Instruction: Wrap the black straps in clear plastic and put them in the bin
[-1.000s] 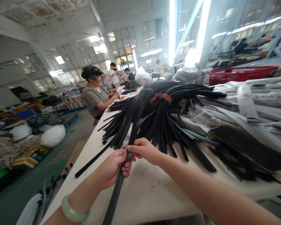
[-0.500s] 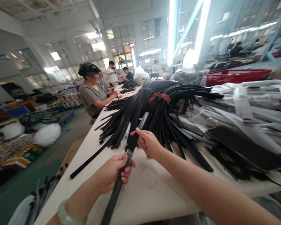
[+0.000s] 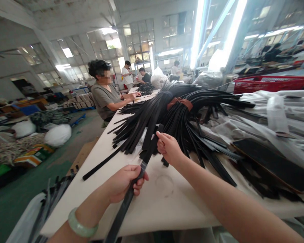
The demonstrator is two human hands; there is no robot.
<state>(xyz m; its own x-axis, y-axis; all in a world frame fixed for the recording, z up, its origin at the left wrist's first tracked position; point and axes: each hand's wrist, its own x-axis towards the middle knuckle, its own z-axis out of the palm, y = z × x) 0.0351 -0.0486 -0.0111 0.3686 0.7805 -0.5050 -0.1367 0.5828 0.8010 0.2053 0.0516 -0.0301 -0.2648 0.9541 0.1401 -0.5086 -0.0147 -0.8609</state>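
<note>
A long black strap, flat like a belt blank, runs from the near table edge up past both hands. My left hand is closed around it, thumb on top, at a shiny clear plastic piece. Further up, my right hand is closed in a pinch at the strap's edge near its far end; the fingertips partly hide the contact. Just beyond lies a large bundle of black straps, fanned toward me. Beside it, another bunch is tied with a brown band.
A pale table lies under the straps. White plastic-wrapped material and a dark flat board are on the right, a red crate behind. A co-worker stands at the left table side. Wrapped straps stand lower left.
The view has turned slightly left, so the scene sits further right. The strap's upper end has tilted and looks darker beside my right fingers. My left hand keeps its grip.
</note>
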